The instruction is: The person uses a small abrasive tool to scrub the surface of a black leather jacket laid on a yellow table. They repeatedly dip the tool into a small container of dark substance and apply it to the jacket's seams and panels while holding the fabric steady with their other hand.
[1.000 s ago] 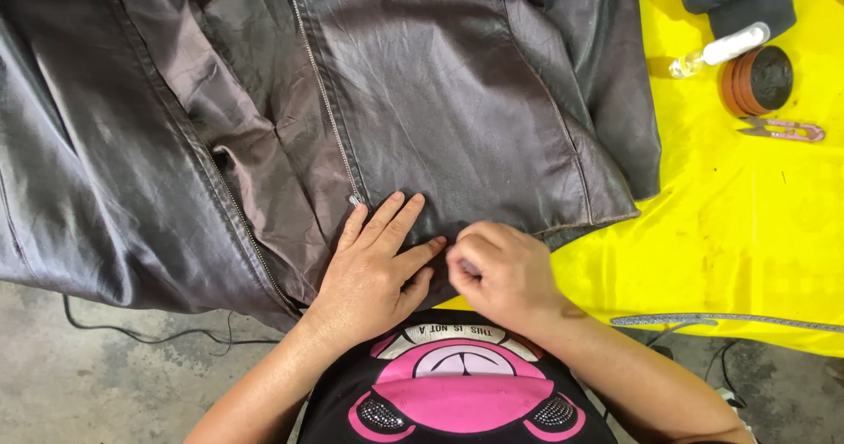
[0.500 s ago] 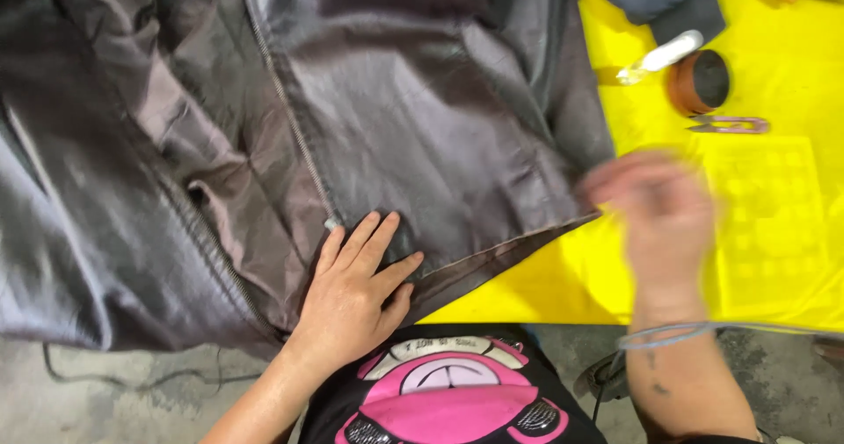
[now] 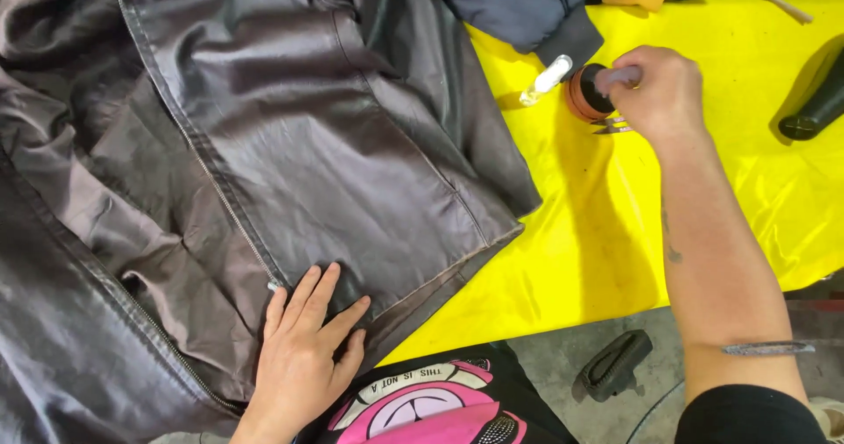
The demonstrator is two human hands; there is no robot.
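A dark brown leather jacket (image 3: 290, 145) with a zipper lies spread over a yellow cloth (image 3: 615, 233) on the table. My left hand (image 3: 303, 343) presses flat on the jacket's lower hem, fingers apart, beside the zipper end. My right hand (image 3: 659, 92) is stretched out to the far right, fingers closed on a small pale applicator at the mouth of a round brown tin (image 3: 585, 97). A small pair of snips (image 3: 611, 127) lies just under that hand.
A small white bottle (image 3: 547, 79) lies left of the tin. Dark blue fabric (image 3: 527, 9) is bunched at the top, with an orange piece beside it. A black object (image 3: 813, 110) sits at the right edge. A black brush-like thing (image 3: 614, 365) lies on the floor.
My right hand left the jacket hem and swung up to the right, to the brown tin. The view shifted along with it. My left hand stayed pressed on the hem.
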